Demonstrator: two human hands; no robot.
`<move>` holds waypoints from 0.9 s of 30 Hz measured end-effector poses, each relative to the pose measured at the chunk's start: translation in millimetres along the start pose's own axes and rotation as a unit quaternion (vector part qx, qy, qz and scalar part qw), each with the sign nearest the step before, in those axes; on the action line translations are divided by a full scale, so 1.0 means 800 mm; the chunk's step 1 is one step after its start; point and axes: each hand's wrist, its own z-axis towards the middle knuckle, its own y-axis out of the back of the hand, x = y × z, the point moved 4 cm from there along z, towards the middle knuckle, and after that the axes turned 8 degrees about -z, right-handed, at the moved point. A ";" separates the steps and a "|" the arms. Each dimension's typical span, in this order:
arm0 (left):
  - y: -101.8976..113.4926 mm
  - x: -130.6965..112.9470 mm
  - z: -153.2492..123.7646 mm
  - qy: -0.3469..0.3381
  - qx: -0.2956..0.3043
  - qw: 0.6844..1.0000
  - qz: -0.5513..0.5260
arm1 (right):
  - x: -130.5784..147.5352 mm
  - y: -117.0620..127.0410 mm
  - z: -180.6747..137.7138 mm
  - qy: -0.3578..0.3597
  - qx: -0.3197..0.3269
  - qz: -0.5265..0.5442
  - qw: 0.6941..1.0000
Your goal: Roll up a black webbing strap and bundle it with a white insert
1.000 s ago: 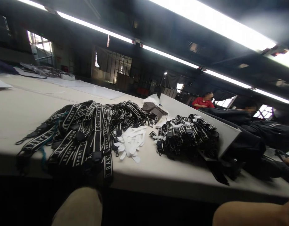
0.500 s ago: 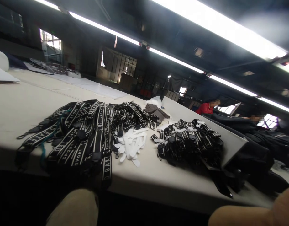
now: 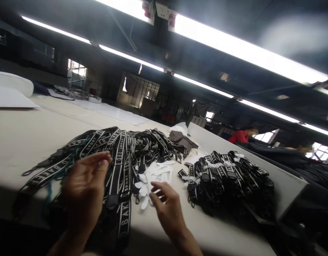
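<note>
My left hand [image 3: 85, 188] is raised over a big heap of black webbing straps [image 3: 121, 160] with white lettering and clips. Its fingers are stretched out, the thumb held close under them, and nothing shows in between. Over the near side of a small pile of white strips with rounded ends [image 3: 165, 172] is my right hand [image 3: 169, 209]. Its fingers are bent and apart from the thumb, with no object visible in them; whether the fingertips touch the strips I cannot tell. To the right lies a second heap of straps [image 3: 222, 177], bundled with white bands.
Behind the straps on the pale table [image 3: 59, 121] lie dark brown folded pieces [image 3: 182, 140] and a white plastic bag [image 3: 180, 128]. A white upright panel [image 3: 289, 183] borders the right side. Beyond it are dark fabric and a person in a red top [image 3: 238, 136].
Both hands have come up into view over the table, the left above the big strap heap, the right at the white strips. The camera view has shifted, and the strap heaps appear lower.
</note>
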 end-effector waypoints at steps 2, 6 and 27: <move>-0.005 0.074 0.007 0.074 0.008 0.996 0.051 | -0.055 -0.064 0.028 -0.117 0.071 0.012 0.991; -0.014 0.189 0.008 0.068 0.092 0.967 0.227 | -0.120 -0.157 0.093 -0.208 0.078 0.085 0.971; -0.006 0.203 0.017 0.140 0.147 0.918 0.340 | -0.149 -0.240 0.167 -0.234 0.124 0.056 0.963</move>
